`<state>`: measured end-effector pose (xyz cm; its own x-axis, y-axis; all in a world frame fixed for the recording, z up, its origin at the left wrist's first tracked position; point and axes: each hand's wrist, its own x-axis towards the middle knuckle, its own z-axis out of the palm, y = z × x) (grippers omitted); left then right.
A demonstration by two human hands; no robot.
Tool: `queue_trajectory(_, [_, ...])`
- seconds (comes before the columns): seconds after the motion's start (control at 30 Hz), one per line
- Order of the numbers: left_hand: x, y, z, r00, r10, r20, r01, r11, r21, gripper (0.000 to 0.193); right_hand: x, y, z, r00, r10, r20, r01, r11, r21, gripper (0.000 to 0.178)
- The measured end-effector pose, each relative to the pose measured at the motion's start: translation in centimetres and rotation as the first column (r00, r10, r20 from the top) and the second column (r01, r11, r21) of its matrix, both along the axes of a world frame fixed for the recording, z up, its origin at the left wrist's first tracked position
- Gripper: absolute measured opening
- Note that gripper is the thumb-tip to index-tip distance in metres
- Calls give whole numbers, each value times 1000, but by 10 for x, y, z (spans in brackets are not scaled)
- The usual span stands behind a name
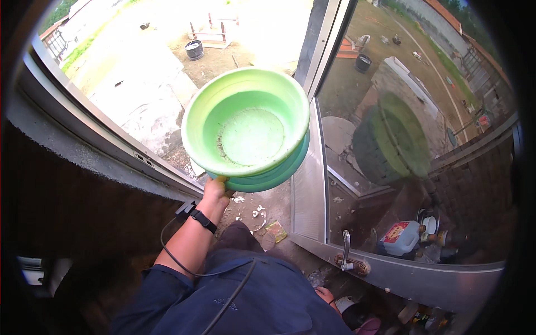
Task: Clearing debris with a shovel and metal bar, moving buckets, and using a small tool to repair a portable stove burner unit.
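My left hand (215,190) grips the lower rim of a light green plastic basin (245,125) and holds it up, tilted, out through an open window. A darker teal basin (279,173) is nested under it, and only its edge shows. The green basin has a dirty film on its bottom and holds nothing else. A black band with a cable sits on my left wrist (202,220). Only a small part of my right hand (325,294) shows at the lower edge, beside a white object; its grip is hidden.
The metal window sash (310,190) with a lever handle (346,251) stands open at the right, its glass mirroring the basin. A white jug with a red label (399,237) shows behind the glass. Below lie a dirt yard, black tubs (194,49) and litter (257,212).
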<state>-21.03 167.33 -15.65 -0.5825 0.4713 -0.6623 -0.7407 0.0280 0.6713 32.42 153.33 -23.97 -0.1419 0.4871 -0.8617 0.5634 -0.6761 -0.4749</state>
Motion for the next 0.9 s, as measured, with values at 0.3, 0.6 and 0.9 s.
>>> queue_trajectory(0.3, [-102,150,-66,995,-43,95,25,982,186,36,-70,-2,-71,983,-12,185,-19,986,163,58])
queue_trajectory(0.6, [-193,234,-53,998,-30,55,29,1000,11,39,-143,85,-73,951,-164,261,152,986,64,58])
queue_trajectory(0.9, [-274,295,-55,983,164,80,-164,987,-7,38,-226,241,-52,871,-444,208,457,889,-14,58])
